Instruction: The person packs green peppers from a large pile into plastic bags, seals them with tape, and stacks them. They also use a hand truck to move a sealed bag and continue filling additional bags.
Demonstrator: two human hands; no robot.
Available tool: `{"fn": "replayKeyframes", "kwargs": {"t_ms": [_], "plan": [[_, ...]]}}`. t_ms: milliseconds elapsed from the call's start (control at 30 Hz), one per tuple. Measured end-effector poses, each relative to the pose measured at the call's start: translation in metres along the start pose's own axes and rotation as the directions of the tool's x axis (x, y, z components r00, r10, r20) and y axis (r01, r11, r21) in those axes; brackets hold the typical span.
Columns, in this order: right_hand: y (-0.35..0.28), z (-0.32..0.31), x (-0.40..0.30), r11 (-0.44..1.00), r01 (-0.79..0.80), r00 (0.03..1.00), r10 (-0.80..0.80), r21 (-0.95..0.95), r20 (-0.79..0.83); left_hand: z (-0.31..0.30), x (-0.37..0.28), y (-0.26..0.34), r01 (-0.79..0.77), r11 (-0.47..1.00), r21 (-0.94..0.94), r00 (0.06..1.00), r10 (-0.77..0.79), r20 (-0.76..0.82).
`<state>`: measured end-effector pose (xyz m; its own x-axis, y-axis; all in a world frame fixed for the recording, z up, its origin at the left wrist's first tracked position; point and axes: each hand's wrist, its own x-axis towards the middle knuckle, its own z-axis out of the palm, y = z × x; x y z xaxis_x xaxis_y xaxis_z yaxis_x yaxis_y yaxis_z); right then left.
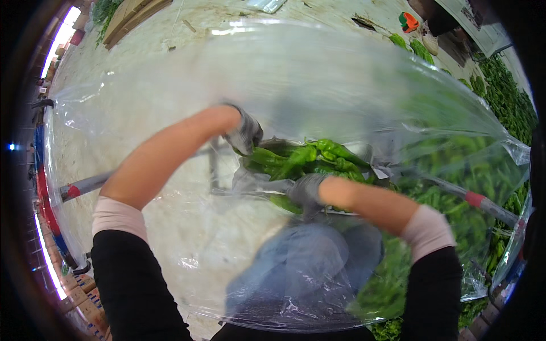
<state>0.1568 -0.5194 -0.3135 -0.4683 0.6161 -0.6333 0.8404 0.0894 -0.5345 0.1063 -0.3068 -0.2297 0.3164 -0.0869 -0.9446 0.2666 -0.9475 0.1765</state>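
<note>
A large clear plastic sheet or bag point(273, 55) is stretched wide in front of me, with an opening around the middle. Long green peppers point(294, 162) lie heaped within that opening. My left hand point(243, 130), in a grey glove, is bent down at the left end of the heap, its fingers against a pepper. On the near side, my gloved right hand point(308, 192) rests at the edge of the peppers beside gathered plastic. It is blurred, and its fingertips are hidden. Whether either hand grips something cannot be told.
A grey metal bar with red bands point(490, 204) runs on the right; another bar point(87, 184) is on the left. Through the plastic, a large pile of green peppers point(448, 183) shows at right. Cardboard boxes point(79, 298) stand lower left. An orange-and-green object point(408, 22) lies far right.
</note>
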Motion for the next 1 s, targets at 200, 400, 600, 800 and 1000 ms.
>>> {"fn": "replayKeyframes", "kwargs": {"t_ms": [200,400,600,800,1000], "plan": [[0.063,-0.059,-0.104,0.988,0.075,0.988,-0.055,0.138,-0.143,0.032,-0.001,-0.002,-0.329,0.872,-0.363,0.851,0.108,-0.513],[0.061,0.037,-0.082,0.97,-0.209,0.968,0.187,-0.122,-0.17,0.131,0.065,0.051,-0.317,0.809,0.495,0.697,0.553,-0.457],[0.062,0.05,-0.096,0.934,-0.314,0.912,0.248,-0.169,-0.326,0.124,0.031,0.086,-0.206,0.979,0.004,0.933,0.197,-0.302],[0.031,0.065,-0.105,0.918,0.001,0.985,-0.068,-0.397,-0.156,0.197,0.097,0.043,-0.441,0.883,-0.16,0.832,0.336,-0.441],[0.057,0.135,-0.064,0.948,-0.297,0.873,0.222,-0.112,-0.434,0.176,0.085,0.053,-0.433,0.901,-0.029,0.827,0.384,-0.411]]}}
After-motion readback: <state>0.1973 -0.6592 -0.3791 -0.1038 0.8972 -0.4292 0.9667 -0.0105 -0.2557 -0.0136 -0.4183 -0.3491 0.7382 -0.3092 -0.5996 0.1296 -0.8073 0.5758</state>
